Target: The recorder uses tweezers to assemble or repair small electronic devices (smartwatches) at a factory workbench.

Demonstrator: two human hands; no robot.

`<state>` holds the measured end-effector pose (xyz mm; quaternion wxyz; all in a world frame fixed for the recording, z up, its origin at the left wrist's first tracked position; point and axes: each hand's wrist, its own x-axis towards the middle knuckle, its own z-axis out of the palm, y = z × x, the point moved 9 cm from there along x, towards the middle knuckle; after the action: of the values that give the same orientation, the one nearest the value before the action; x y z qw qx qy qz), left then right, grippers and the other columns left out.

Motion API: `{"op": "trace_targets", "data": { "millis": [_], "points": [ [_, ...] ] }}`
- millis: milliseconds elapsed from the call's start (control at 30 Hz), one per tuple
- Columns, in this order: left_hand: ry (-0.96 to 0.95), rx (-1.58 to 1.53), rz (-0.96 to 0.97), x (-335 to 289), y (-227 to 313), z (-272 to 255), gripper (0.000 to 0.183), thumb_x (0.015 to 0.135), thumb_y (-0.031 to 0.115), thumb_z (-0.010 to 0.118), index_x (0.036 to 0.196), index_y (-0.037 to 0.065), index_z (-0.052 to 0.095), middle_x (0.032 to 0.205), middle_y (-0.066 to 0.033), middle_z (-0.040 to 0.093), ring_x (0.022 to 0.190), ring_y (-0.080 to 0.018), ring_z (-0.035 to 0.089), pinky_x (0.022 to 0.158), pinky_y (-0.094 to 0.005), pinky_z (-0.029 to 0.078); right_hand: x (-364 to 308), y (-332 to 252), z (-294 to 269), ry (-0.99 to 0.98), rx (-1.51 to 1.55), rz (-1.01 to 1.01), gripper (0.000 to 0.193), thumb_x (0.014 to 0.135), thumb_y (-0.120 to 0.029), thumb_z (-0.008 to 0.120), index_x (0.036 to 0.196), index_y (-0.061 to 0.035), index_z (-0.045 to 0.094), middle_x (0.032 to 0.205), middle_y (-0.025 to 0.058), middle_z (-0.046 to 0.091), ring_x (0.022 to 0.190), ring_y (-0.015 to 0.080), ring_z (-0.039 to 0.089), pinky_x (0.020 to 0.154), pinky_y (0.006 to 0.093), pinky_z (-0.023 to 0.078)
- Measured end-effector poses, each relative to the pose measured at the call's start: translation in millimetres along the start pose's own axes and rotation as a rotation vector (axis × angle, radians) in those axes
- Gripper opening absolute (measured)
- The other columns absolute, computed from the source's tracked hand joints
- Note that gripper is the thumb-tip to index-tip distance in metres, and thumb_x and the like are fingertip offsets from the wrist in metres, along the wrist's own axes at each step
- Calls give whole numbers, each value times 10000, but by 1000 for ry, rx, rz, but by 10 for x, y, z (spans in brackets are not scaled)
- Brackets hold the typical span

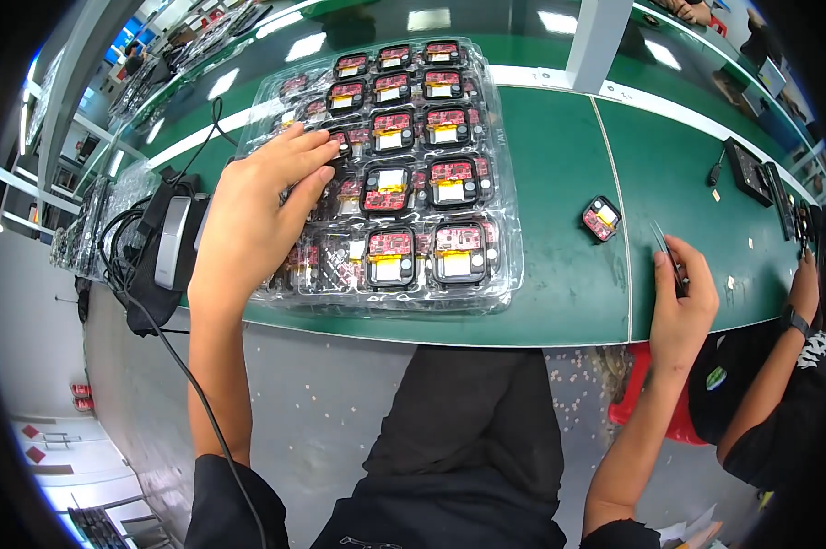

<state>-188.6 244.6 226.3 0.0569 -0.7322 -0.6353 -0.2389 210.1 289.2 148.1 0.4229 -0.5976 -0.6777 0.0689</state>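
Observation:
My left hand (pixel 264 197) reaches over the clear plastic tray (pixel 515 261), its fingers bent at the edge of a small black-framed electronic module (pixel 341 144) in the left part of the tray. The hand covers most of that module. Several similar modules, such as one at the near right (pixel 458 254), sit in rows with red circuit boards, yellow strips and white blocks facing up. To the right, a single module (pixel 601 219) lies on the green table. Beside it my right hand (pixel 685 297) grips a pair of thin tweezers (pixel 664 245), their tips pointing up and away.
Left of the tray is a grey-and-black device (pixel 172 242) with black cables; one cable crosses my left forearm. A white post (pixel 598 46) rises behind the table. At right, a co-worker's hand (pixel 804 288) is near dark tools and a black box (pixel 749 171).

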Motion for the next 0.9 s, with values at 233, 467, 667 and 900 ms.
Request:
{"op": "trace_targets", "data": {
  "millis": [233,467,667,900],
  "points": [
    [-49,-92,34,28,-12,12,263,920,24,675,1177,12,727,1226,-197,706,1244,-386,625,1061,-415,494,-14,41,-3,-3,0,35,188,914,-47,713,1096,-2,702,865,69,632,761,169,556,722,303,477],
    [-104,1,50,61,24,91,307,949,83,658,1245,9,693,1298,-180,681,1312,-385,574,1099,-425,451,-18,32,6,-3,-4,31,179,908,-42,718,1083,-3,703,858,68,631,758,169,554,718,306,475],
    [-248,166,4,7,66,146,417,1005,202,611,1389,37,605,1482,-161,559,1457,-406,406,1169,-451,361,-13,11,-17,1,-3,11,182,916,-48,713,1091,1,701,864,70,631,767,165,559,714,302,474],
    [-290,248,23,-36,120,190,449,1049,209,542,1461,32,521,1536,-158,499,1467,-425,373,1186,-457,332,-6,9,-2,-5,16,27,189,924,-59,709,1104,-2,703,874,65,634,770,164,560,716,297,475]
  ]
}}
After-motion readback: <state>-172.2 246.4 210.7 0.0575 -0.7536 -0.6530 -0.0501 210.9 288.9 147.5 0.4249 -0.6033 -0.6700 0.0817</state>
